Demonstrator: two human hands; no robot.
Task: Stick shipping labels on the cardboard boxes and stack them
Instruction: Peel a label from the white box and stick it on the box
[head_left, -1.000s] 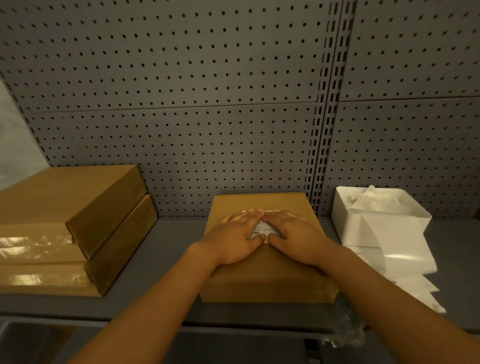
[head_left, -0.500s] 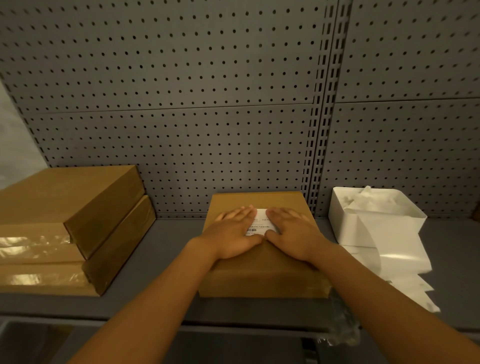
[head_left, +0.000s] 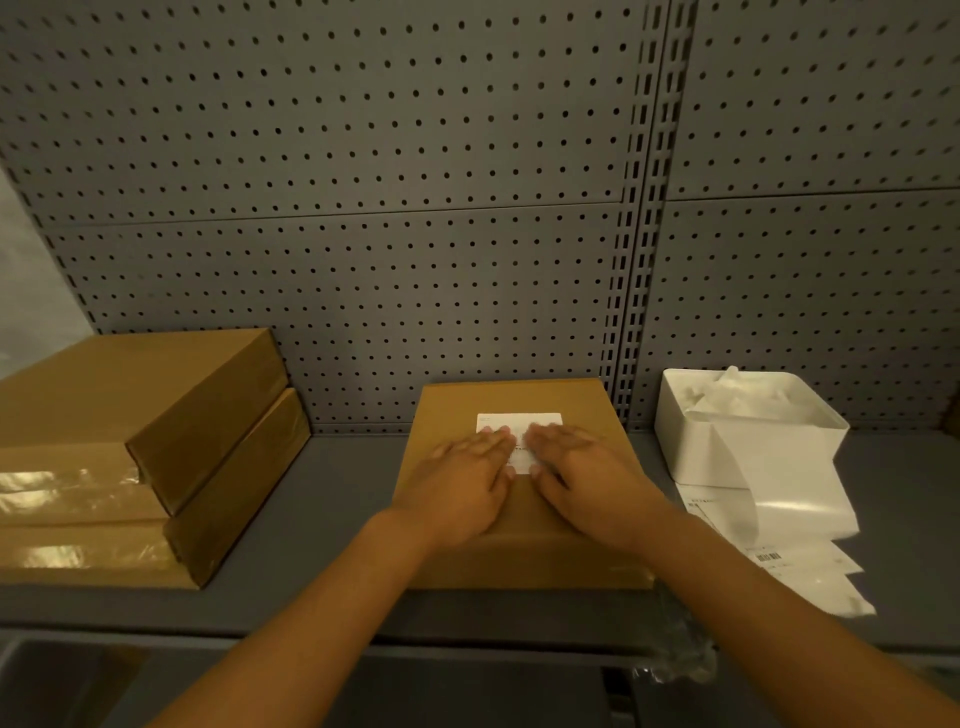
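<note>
Hands: left hand (head_left: 462, 480) and right hand (head_left: 587, 480) flat, fingers straight, pressing shipping label (head_left: 519, 423).
Box: cardboard box (head_left: 571, 551) centre shelf; stack (head_left: 130, 447) at 9 o'clock.
Technique: smooth outward, seating all edges.

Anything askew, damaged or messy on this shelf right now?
Mostly tidy. The label sits square on the middle box under both flat hands (left hand, right hand). Two oddities: the top box of the left stack is turned askew on the lower one, and loose paper sheets spill beside the white bin.
</note>
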